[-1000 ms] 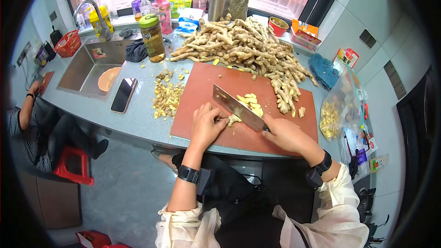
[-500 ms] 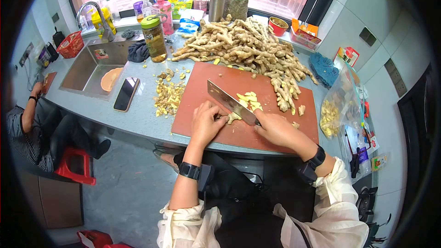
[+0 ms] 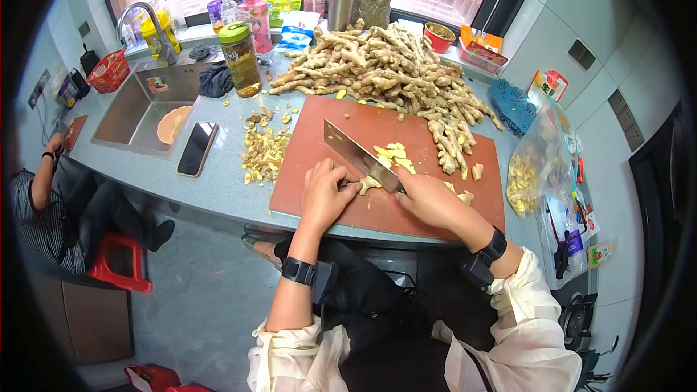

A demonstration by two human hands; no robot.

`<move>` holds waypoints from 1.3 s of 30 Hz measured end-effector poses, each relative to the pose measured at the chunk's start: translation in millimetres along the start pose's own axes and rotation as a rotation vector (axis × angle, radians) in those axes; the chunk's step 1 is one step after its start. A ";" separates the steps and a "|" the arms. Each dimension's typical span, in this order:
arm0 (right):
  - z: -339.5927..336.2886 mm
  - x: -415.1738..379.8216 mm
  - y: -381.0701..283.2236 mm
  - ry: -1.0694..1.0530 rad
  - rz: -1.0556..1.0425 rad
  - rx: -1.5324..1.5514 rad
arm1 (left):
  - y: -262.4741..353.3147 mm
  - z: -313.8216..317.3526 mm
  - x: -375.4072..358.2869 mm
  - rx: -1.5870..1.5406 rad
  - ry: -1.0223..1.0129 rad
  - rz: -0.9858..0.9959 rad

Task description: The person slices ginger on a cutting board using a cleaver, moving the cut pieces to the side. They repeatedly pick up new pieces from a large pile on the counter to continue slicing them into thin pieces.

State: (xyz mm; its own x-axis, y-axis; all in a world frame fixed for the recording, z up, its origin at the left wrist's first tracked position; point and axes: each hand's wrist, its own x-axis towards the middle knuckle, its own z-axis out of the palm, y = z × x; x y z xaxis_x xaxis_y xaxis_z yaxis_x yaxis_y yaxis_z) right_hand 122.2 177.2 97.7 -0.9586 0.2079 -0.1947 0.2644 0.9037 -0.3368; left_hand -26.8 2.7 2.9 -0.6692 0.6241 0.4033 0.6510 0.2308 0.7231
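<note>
Leftward slides the knife (image 3: pixel 357 152), its broad steel blade now closer to the left hand (image 3: pixel 327 192) than a second ago, and the right hand (image 3: pixel 428 202) travels with it! That right hand is wrapped firmly around the handle, fingers closed. Over on the left, curled fingertips pinch a small knobbly piece of ginger (image 3: pixel 369 184) down on the smooth, reddish-brown board (image 3: pixel 308 156), near its front edge. Blade slanting, flat and rectangular, right beside that pale piece; whether the edge touches it, I can't tell from this angle. Just behind the blade, a little cluster of moist yellow slices (image 3: pixel 394 152), thin and smooth-cut. And look at the back: a great heap of ginger roots (image 3: pixel 385 65), tan, lumpy and branching, spilling onto the board's far right corner. Crumbly scraps (image 3: pixel 263 152) lie scattered on the speckled grey counter (image 3: pixel 156 170), beside a glossy black phone (image 3: pixel 197 149). Far right, a crinkled clear bag (image 3: pixel 541 167) holds more yellow pieces.
</note>
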 end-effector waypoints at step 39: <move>-9.2 -2.7 -8.3 0.006 -0.041 -0.080 | -1.7 0.7 0.4 -0.005 0.000 0.012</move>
State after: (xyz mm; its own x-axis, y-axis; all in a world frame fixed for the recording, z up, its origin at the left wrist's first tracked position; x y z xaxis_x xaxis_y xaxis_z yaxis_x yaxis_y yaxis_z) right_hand 121.6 172.6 109.5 -0.9691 0.1718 -0.1769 0.2157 0.9384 -0.2700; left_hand -27.9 3.0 1.4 -0.6615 0.6265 0.4122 0.6573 0.2198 0.7208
